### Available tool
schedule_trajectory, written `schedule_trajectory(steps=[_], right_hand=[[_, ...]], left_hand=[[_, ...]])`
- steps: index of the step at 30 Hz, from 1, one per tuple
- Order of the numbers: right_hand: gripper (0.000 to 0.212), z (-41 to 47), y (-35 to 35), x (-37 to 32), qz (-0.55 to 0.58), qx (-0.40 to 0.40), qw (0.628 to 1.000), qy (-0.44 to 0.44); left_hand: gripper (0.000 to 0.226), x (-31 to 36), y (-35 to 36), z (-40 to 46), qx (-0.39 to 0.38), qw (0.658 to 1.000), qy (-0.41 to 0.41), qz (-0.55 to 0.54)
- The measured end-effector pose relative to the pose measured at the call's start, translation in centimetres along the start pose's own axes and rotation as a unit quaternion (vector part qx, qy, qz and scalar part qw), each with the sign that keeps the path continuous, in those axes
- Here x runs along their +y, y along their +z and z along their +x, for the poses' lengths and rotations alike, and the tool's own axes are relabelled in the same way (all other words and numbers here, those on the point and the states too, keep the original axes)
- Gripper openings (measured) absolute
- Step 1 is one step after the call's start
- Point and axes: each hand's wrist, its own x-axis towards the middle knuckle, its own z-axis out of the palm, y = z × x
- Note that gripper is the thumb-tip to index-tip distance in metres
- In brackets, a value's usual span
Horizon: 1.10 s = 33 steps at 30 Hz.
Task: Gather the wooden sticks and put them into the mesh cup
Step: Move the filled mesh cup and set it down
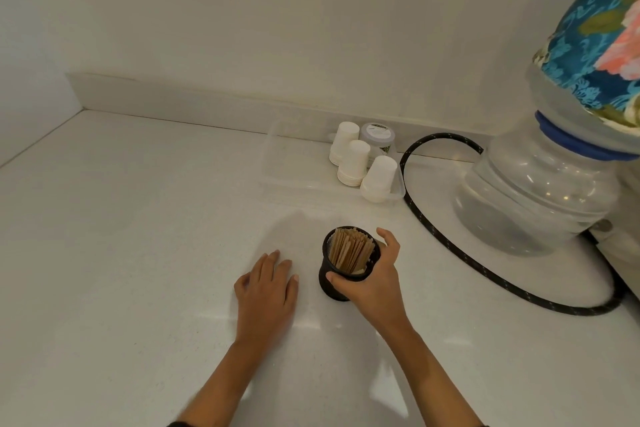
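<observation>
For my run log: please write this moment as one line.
sticks: in mesh cup | right hand: holds cup | left hand: flat on counter

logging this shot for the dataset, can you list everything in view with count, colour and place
wooden sticks: one bundle, tan, upright in the mesh cup
mesh cup: one, black, counter centre
paper cups: three upturned stacks, white, in the tray
tray: one, clear, by the back wall
jar: one, grey lid, behind the cups
cord: one, black, looping right
water bottle: one, clear, right, under floral cover
left hand: flat on counter
right hand: grips the cup
</observation>
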Motion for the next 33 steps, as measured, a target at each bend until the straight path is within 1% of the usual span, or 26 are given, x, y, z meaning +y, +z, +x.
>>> schedule_trajectory(steps=[4,9,11,13,14,15,16,18,20,21,24,28,32,33], right_hand=[[0.100,-0.7,0.9,0.3,0.024,-0.002,1.000,0.000],[0.099,-1.4,1.7,0.0,0.037,0.028,0.999,0.004],[0.100,-1.8,2.0,-0.3,0.047,0.051,0.998,0.008],[0.095,-2.3,2.1,-0.5,0.017,0.096,0.995,-0.007],[0.090,-2.4,2.0,-0.7,-0.035,0.123,0.992,-0.022],[0.079,-2.5,1.8,-0.9,-0.095,0.147,0.983,-0.046],[0.064,-2.6,1.6,-0.9,-0.142,0.161,0.974,-0.074],[0.032,-2.8,1.0,-1.0,-0.182,0.171,0.962,-0.115],[0.010,-3.0,0.5,-1.3,-0.196,0.167,0.959,-0.120],[0.008,-3.0,0.2,-1.4,-0.204,0.162,0.959,-0.113],[0.014,-2.3,-0.6,-2.4,-0.218,0.142,0.961,-0.095],[0.011,0.1,-1.9,-4.7,-0.226,0.112,0.961,-0.112],[0.007,2.6,-2.6,-6.1,-0.254,0.022,0.958,-0.131],[0.011,3.0,-2.7,-6.2,-0.264,0.007,0.956,-0.128]], left_hand=[[0.036,-0.2,0.2,0.1,-0.016,1.000,-0.007,-0.002],[0.035,-0.4,-0.1,0.6,-0.030,1.000,0.004,-0.002],[0.032,-1.0,-0.5,1.1,-0.026,1.000,0.011,0.000],[0.030,-1.9,-0.8,1.6,-0.030,0.999,0.028,0.004],[0.029,-2.2,-0.9,1.8,-0.031,0.999,0.038,0.005],[0.029,-2.5,-0.9,1.9,-0.033,0.998,0.046,0.005],[0.029,-2.7,-1.0,2.0,-0.034,0.998,0.052,0.006],[0.029,-2.8,-0.9,2.0,-0.033,0.998,0.057,0.003],[0.028,-2.8,-0.9,1.9,-0.027,0.998,0.058,-0.003],[0.027,-2.8,-0.9,1.9,-0.023,0.998,0.059,-0.005],[0.026,-2.9,-0.9,1.9,-0.015,0.998,0.064,-0.006],[0.026,-2.9,-0.9,1.9,-0.012,0.998,0.068,-0.006],[0.026,-2.9,-1.0,1.8,-0.011,0.998,0.068,-0.007],[0.026,-2.9,-1.1,1.8,-0.013,0.998,0.067,-0.009]])
